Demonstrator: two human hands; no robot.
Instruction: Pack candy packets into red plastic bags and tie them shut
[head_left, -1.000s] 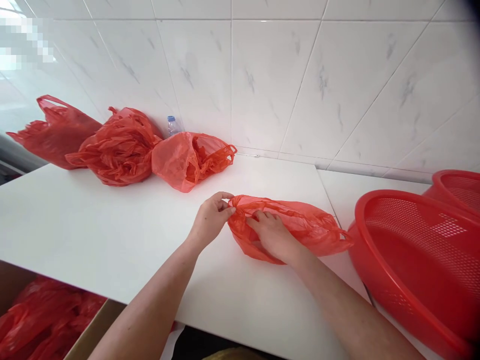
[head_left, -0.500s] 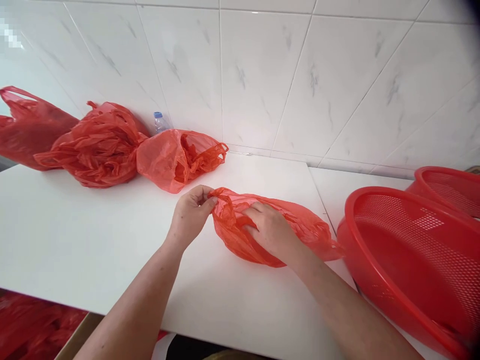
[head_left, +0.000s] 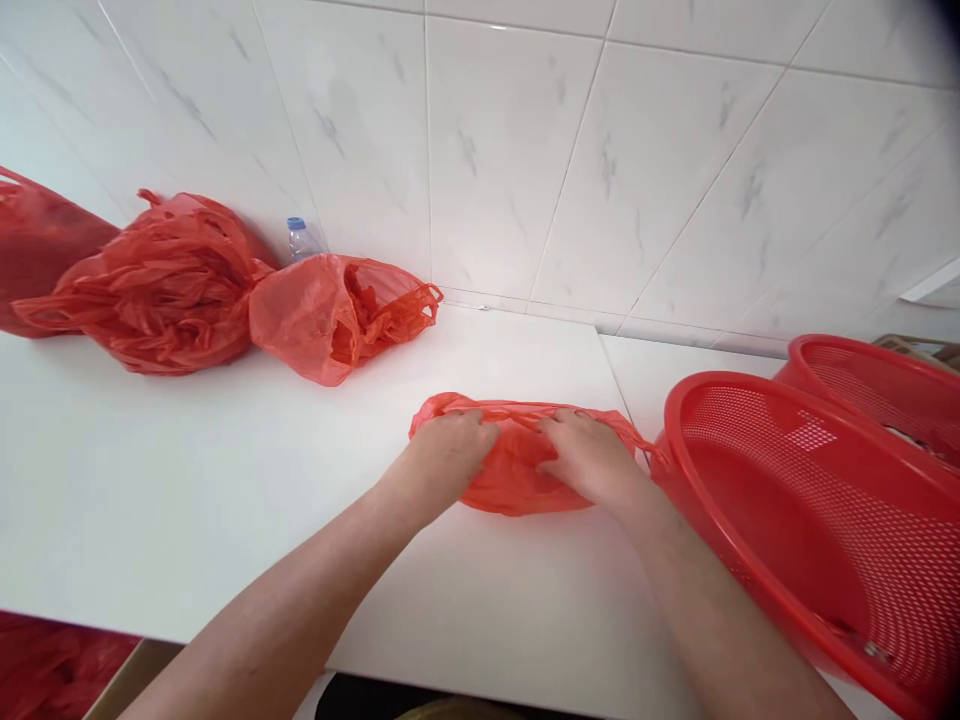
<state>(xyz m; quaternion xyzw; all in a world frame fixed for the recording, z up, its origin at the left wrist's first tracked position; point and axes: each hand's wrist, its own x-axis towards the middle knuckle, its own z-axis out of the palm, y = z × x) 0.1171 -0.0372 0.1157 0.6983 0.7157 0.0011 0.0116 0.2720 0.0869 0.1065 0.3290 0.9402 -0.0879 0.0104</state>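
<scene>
A thin red plastic bag [head_left: 517,490] lies crumpled and stretched sideways on the white table in front of me. My left hand [head_left: 454,450] is at its left part, with curled fingers gripping the film near the upper edge. Over the right part, my right hand [head_left: 589,455] holds the same upper edge with its fingers, the thumb lower down against the film. Folds of plastic partly hide the fingertips of both hands. A twisted end of the bag reaches right, up to the rim of a red perforated basket [head_left: 679,430].
Along the tiled wall [head_left: 510,150] sit a loose red bag [head_left: 300,310], a bundle of red bags [head_left: 180,290] and another red bag [head_left: 45,250]. A clear bottle with a blue cap [head_left: 298,235] stands behind them. A second red basket [head_left: 817,355] is at far right. More red plastic [head_left: 60,650] lies below the table's left edge.
My left hand has moved right and down from the bag's left end onto its film. My right hand has shifted right. The bag now looks flatter and shorter, and the view has turned slightly right.
</scene>
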